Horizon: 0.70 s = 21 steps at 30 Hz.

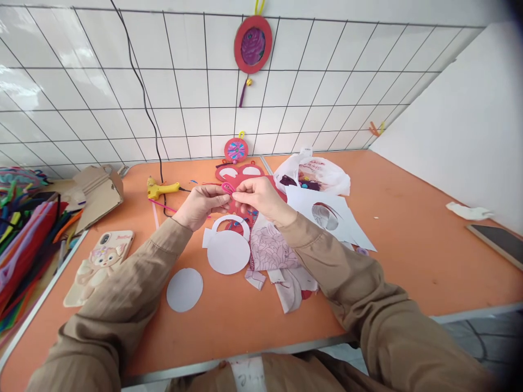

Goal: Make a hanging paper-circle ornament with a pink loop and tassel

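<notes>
Over the middle of the table, a pink pipe cleaner (227, 187) is bent into a small loop between my two hands. My left hand (201, 206) pinches its left side with thumb and forefinger. From the other side my right hand (263, 197) pinches it as well, fingertips close to those of the left. The pipe cleaner's ends are hidden by the fingers. Below the hands lie a white paper ring (216, 222), a white paper disc (229, 252) and a piece of patterned cloth (273, 247). Red cut-out pieces (250, 171) lie just behind the hands.
A yellow glue gun (161, 189) and a phone (100, 264) lie to the left, beside a pile of coloured pipe cleaners (24, 245). Another white disc (184, 289) is near the front. White sheets (333, 218) and a plastic bag (327, 171) lie right; a red round ornament (253, 44) hangs on the wall.
</notes>
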Motion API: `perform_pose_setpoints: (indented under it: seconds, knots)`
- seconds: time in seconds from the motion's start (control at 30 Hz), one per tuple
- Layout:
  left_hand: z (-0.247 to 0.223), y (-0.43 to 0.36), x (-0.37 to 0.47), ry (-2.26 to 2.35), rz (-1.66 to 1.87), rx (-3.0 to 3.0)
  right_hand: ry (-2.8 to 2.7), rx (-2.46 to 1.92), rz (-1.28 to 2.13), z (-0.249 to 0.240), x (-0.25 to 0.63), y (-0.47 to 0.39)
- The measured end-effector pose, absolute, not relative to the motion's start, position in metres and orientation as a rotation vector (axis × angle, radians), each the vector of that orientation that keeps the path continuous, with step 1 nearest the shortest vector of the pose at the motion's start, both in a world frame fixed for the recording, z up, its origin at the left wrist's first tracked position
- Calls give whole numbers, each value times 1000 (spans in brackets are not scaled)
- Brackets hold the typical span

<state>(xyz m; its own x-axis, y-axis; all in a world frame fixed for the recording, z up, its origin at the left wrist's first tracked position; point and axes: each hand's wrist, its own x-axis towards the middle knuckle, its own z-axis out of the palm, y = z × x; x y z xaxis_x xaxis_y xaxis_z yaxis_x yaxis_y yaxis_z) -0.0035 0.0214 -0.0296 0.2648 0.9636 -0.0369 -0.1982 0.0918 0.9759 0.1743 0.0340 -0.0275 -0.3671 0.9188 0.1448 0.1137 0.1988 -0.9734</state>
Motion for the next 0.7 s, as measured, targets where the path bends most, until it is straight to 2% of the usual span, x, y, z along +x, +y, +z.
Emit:
perform_pose_setpoints:
  seconds: [0.5, 0.7]
  knots:
    - [-34, 16, 6, 781, 1209, 1139, -1333, -722, 1824, -27, 172, 32]
    - [-20, 9, 9, 718, 1221, 1171, -1376, -618, 1918, -27, 174, 33]
